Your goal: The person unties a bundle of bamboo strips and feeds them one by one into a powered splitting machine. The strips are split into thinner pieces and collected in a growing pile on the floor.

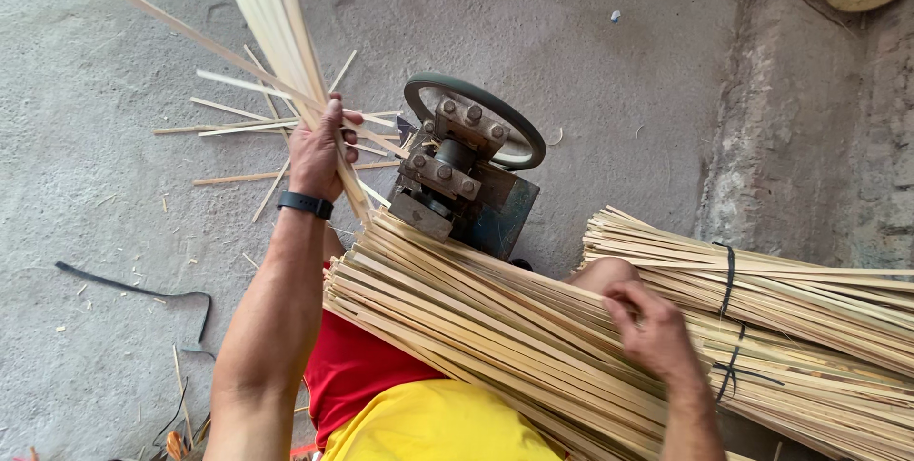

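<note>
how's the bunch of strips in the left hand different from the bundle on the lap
The bunch in the left hand stands nearly upright and is thin; the lap bundle lies slanted and is far thicker. The held bunch is gripped in a fist; the right hand only rests on the lap bundle. Both are pale split strips.

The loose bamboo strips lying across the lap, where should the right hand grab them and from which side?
Grip the loose bamboo strips near their middle, where the right hand already rests, coming from above. They lie flat and side by side, slanting across the lap, so fingers can likely curl over the top strips there; the far ends sit against the machine.
</note>
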The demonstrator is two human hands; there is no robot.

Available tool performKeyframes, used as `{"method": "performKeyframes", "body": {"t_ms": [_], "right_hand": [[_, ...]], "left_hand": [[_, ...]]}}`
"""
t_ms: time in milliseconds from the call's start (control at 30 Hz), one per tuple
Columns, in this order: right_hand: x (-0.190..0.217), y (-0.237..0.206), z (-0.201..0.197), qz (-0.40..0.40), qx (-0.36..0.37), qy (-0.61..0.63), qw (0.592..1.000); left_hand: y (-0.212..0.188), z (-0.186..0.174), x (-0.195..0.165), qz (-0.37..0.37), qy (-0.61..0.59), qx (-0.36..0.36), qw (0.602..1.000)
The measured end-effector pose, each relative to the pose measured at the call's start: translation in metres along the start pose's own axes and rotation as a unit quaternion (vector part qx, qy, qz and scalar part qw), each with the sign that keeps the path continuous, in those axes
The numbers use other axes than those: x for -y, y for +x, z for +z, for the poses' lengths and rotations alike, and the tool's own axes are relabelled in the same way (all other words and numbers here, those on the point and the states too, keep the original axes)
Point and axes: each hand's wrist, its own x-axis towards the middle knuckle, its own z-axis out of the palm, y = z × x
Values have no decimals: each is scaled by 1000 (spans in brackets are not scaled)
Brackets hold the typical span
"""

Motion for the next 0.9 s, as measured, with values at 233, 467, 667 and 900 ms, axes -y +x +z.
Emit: {"method": "performKeyframes", "body": {"t_ms": [233, 467, 667, 900], "right_hand": [[-51, -10, -47, 25, -153, 23, 988], [-34, 15, -7, 12, -146, -49, 988], [27, 43, 27, -236, -249, -202, 917], [75, 26, 53, -149, 33, 35, 988]], "left_hand": [[2, -15, 0, -1, -66, -14, 998], [-11, -1, 6, -7, -12, -19, 1000], [-16, 19, 8, -13, 13, 5, 1000], [-12, 17, 12, -21, 11, 12, 1000]]}}
